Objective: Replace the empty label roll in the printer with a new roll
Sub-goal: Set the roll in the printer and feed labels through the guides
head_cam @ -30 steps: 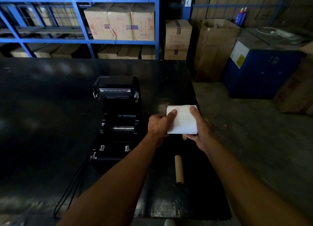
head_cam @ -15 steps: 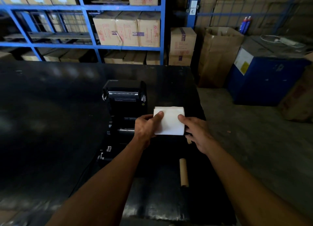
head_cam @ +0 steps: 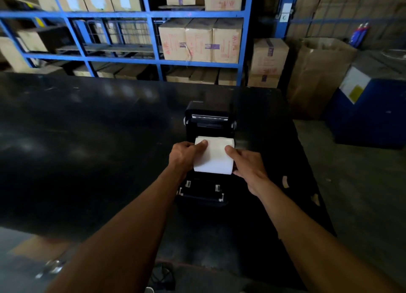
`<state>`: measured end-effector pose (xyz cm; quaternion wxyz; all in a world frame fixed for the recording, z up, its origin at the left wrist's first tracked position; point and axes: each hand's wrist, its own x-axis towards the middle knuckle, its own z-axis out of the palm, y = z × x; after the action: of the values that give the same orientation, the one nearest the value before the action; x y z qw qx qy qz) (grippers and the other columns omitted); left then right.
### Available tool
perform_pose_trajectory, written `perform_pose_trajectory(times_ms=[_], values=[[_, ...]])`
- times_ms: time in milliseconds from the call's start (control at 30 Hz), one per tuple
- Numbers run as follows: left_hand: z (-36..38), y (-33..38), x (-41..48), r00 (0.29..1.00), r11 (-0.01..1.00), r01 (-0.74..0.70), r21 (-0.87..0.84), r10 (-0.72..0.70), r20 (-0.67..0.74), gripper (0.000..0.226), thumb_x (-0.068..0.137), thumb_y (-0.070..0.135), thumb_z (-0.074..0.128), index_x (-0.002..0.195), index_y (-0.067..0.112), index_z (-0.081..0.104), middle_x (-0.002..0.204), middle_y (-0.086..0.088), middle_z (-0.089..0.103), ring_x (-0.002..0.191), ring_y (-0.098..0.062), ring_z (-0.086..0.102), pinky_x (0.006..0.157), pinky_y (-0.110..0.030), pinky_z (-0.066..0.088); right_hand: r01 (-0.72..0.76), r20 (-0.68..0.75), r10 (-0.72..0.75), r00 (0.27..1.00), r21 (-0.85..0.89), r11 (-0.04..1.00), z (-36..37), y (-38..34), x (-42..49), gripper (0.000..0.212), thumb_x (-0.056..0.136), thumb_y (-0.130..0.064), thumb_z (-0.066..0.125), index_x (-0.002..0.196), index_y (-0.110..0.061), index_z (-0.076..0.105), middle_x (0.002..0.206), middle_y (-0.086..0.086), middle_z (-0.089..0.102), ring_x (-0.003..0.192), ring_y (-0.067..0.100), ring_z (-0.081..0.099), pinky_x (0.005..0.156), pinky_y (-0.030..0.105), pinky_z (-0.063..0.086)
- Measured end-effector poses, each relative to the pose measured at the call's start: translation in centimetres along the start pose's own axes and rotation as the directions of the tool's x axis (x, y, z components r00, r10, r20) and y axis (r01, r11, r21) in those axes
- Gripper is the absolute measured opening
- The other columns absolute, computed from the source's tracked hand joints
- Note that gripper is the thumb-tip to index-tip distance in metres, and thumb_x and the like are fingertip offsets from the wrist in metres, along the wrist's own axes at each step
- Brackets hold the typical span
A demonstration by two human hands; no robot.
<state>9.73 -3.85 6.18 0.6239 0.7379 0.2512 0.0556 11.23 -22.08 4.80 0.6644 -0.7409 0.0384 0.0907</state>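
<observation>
Head view: both hands hold a white roll (head_cam: 213,157) over the open printer (head_cam: 208,152).
Printer: black, lid tipped up at the far end, its bay facing up; the roll sits at or in the bay, and how deep it rests cannot be told.
Left hand (head_cam: 183,155): clasped on the roll's left end, thumb laid across the top.
Right hand (head_cam: 248,163): clasped on the roll's right end, thumb on the top face.
Roll: full, white, lying on its side across the printer.
Shelf (head_cam: 140,14): blue metal rack on the far side, with brown cartons (head_cam: 201,41) standing in a row in one bay and more cartons above and below.
Floor boxes: a stack of cartons (head_cam: 269,61) just right of the rack, a tall open brown box (head_cam: 318,73) beside it; what it holds is not visible.
Bin (head_cam: 371,115): blue, far right, white and yellow label on its side.
Table (head_cam: 87,139): black, glossy, wide; the printer stands toward its right edge.
Room: dim storeroom, grey concrete floor (head_cam: 362,194) to the right.
</observation>
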Motion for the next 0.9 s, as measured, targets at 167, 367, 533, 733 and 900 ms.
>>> perform_pose_trajectory(times_ms=[167, 367, 533, 733, 900], values=[[-1.0, 0.1, 1.6, 0.999, 0.999, 0.04, 0.008, -0.04, -0.02, 0.045, 0.064, 0.053, 0.079, 0.082, 0.013, 0.071, 0.088, -0.008, 0.073, 0.08, -0.027, 0.071, 0.079, -0.043, 0.06, 0.015, -0.004, -0.016, 1.0, -0.089, 0.996, 1.5, -0.5, 1.5, 0.033, 0.076, -0.055, 0.069, 0.066, -0.024, 0.073, 0.084, 0.001, 0.077, 0.084, 0.021, 0.072, 0.086, 0.049, 0.058], [-1.0, 0.4, 3.7, 0.991, 0.991, 0.13, -0.016, -0.13, 0.016, 0.035, 0.075, 0.039, 0.08, 0.083, 0.008, 0.064, 0.093, -0.012, 0.07, 0.085, -0.031, 0.07, 0.081, -0.048, 0.059, -0.052, 0.038, 0.056, 0.998, -0.1, 0.994, 2.2, -0.2, 4.3, 0.044, 0.076, -0.05, 0.075, 0.082, -0.007, 0.074, 0.092, 0.009, 0.078, 0.087, 0.022, 0.073, 0.075, 0.041, 0.061], [-0.8, 0.5, 4.7, 0.977, 0.977, 0.21, -0.047, -0.207, 0.059, 0.031, 0.077, 0.03, 0.08, 0.08, 0.005, 0.061, 0.086, -0.01, 0.068, 0.074, -0.026, 0.069, 0.076, -0.045, 0.061, -0.092, 0.053, 0.096, 0.994, -0.076, 0.993, 2.7, 0.0, 5.5, 0.04, 0.081, -0.045, 0.074, 0.087, -0.005, 0.073, 0.095, 0.009, 0.077, 0.089, 0.023, 0.072, 0.08, 0.044, 0.06], [-1.0, 0.6, 6.4, 0.961, 0.966, 0.256, 0.024, -0.257, 0.1, 0.036, 0.071, 0.029, 0.085, 0.081, 0.0, 0.065, 0.064, -0.005, 0.066, 0.054, -0.019, 0.066, 0.05, -0.031, 0.057, -0.115, 0.008, 0.116, 0.993, -0.091, 0.989, 3.5, 0.6, 6.2, 0.035, 0.084, -0.043, 0.072, 0.083, -0.008, 0.071, 0.092, 0.005, 0.075, 0.089, 0.021, 0.07, 0.07, 0.035, 0.056], [-1.2, 0.6, 7.8, 0.945, 0.958, 0.251, 0.139, -0.274, 0.18, 0.053, 0.069, 0.024, 0.086, 0.108, -0.006, 0.066, 0.105, -0.024, 0.068, 0.09, -0.032, 0.069, 0.071, -0.04, 0.059, -0.107, -0.046, 0.101, 0.994, -0.166, 0.98, 3.9, 1.0, 6.7, 0.037, 0.082, -0.04, 0.072, 0.075, -0.004, 0.068, 0.09, 0.015, 0.075, 0.089, 0.03, 0.072, 0.076, 0.044, 0.058]])
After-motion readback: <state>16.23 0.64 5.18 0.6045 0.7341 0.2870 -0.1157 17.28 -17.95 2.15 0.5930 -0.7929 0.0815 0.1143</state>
